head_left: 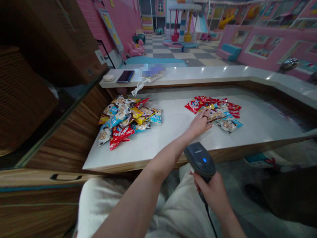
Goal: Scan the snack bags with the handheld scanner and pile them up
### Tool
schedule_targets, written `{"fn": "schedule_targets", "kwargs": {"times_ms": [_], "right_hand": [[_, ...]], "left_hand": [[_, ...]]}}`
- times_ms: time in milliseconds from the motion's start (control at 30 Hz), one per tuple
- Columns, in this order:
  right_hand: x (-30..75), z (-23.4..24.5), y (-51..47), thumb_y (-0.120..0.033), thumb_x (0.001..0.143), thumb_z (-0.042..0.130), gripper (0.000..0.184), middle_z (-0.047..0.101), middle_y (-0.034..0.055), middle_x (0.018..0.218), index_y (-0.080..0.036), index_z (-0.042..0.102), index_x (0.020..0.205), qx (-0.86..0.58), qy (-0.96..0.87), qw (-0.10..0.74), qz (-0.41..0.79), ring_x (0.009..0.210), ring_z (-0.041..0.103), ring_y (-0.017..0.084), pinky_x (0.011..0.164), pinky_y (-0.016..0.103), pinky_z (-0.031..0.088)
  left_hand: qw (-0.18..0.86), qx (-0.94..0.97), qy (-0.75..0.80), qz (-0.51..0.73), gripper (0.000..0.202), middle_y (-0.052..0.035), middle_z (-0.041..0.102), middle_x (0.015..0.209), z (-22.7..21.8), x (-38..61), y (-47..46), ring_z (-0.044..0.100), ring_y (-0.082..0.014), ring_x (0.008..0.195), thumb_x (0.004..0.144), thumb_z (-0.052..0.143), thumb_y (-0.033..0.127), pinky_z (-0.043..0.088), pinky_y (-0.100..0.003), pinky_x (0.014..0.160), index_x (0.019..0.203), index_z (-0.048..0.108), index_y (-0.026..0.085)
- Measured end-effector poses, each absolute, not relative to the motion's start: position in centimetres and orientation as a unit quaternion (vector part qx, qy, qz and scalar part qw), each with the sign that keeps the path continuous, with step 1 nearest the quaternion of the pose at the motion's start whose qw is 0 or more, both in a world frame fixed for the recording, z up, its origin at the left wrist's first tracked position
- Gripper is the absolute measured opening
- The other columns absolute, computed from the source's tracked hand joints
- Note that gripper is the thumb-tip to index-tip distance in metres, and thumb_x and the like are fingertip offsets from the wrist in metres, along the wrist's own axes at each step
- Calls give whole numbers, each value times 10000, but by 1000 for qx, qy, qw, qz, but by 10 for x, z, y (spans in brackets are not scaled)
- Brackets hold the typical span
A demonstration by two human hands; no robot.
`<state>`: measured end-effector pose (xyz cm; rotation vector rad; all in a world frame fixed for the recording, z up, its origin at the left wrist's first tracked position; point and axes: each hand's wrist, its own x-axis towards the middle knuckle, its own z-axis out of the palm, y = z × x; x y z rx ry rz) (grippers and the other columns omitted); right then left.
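My left hand (201, 121) stretches across the counter to the pile on the right. Its thumb and fingers close around the near edge of a yellow-and-white snack packet (216, 114), with the fingertips partly hidden. Red snack packets (234, 109) lie behind and beside it, and a blue-and-white packet (229, 125) lies in front. In my right hand (213, 190) is a dark barcode scanner (200, 158), gripped by its handle above my lap. A blue light glows on its top, and a black cord hangs below.
A larger heap of snack packets (123, 119) covers the counter's left part. A phone (125, 76), a white case (108, 77) and a white cable (138, 87) rest on or by the raised ledge (210, 74). Cardboard boxes (74, 36) stand at left.
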<state>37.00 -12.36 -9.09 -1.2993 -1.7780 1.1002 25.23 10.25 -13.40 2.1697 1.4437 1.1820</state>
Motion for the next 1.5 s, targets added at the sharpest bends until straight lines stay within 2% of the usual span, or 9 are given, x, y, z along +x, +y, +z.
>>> {"fn": "schedule_targets", "kwargs": {"times_ms": [100, 233, 467, 600, 800, 900, 1033, 1233, 1500], "right_hand": [[378, -93, -121, -397, 812, 640, 278, 521, -25, 431, -184, 638, 633, -515, -661, 331, 435, 413, 505, 154, 455, 254, 438], [385, -95, -119, -427, 794, 650, 294, 552, -14, 441, -165, 666, 661, -539, -627, 323, 460, 397, 540, 162, 441, 256, 449], [376, -104, -119, -469, 805, 661, 334, 562, -9, 441, -177, 658, 642, -525, -618, 335, 481, 401, 544, 162, 435, 251, 429], [361, -107, -120, -456, 814, 661, 361, 548, -13, 435, -201, 598, 567, -502, -632, 331, 489, 407, 527, 150, 453, 249, 429], [329, -97, -123, -443, 807, 658, 307, 567, -13, 434, -174, 671, 660, -478, -646, 297, 516, 392, 549, 155, 429, 244, 430], [315, -92, -124, -449, 797, 662, 307, 572, -11, 426, -170, 673, 669, -480, -664, 283, 498, 387, 563, 159, 426, 242, 436], [302, -92, -125, -441, 818, 657, 290, 591, -13, 455, -170, 678, 716, -471, -684, 278, 483, 396, 567, 157, 441, 242, 445], [289, -90, -124, -415, 822, 662, 296, 604, 9, 451, -193, 639, 627, -467, -708, 281, 449, 430, 586, 183, 482, 268, 458], [286, -88, -121, -408, 832, 661, 280, 621, 15, 464, -186, 653, 662, -471, -711, 279, 441, 433, 602, 187, 483, 265, 458]], "left_hand": [[144, 751, 518, 385, 816, -224, 253, 1618, -139, 269, 123, 237, -327, 1509, 830, 682, 249, 217, -447, 1238, 1529, 296, 81], [170, 740, 519, 392, 688, -247, 323, 1581, -145, 277, 134, 266, -304, 1501, 845, 598, 149, 204, -427, 1244, 1481, 372, 15], [274, 687, 447, 503, 587, -136, 520, 1473, -142, 232, 87, 458, -257, 1378, 852, 506, 141, 310, -440, 1192, 1437, 472, 166], [405, 532, 408, 622, 508, -99, 574, 1417, -137, 186, 31, 532, -239, 1299, 868, 576, 266, 377, -399, 1136, 1370, 526, 199], [559, 144, 396, 714, 365, -69, 718, 1147, -135, 123, -42, 660, -219, 1087, 822, 588, 269, 537, -343, 922, 1171, 640, 172], [557, 94, 386, 729, 323, -76, 738, 1075, -136, 104, -64, 693, -203, 990, 814, 666, 310, 558, -304, 845, 1099, 668, 159], [520, 137, 391, 747, 427, -58, 747, 1088, -138, 95, -77, 715, -187, 957, 761, 786, 298, 548, -320, 905, 1150, 649, 187], [523, 163, 381, 745, 502, -76, 733, 1172, -139, 98, -79, 691, -225, 1094, 751, 803, 315, 489, -401, 1049, 1206, 628, 192], [528, 170, 383, 739, 435, -77, 744, 1144, -145, 100, -79, 709, -223, 1048, 778, 784, 369, 495, -393, 1041, 1156, 662, 191]]}}
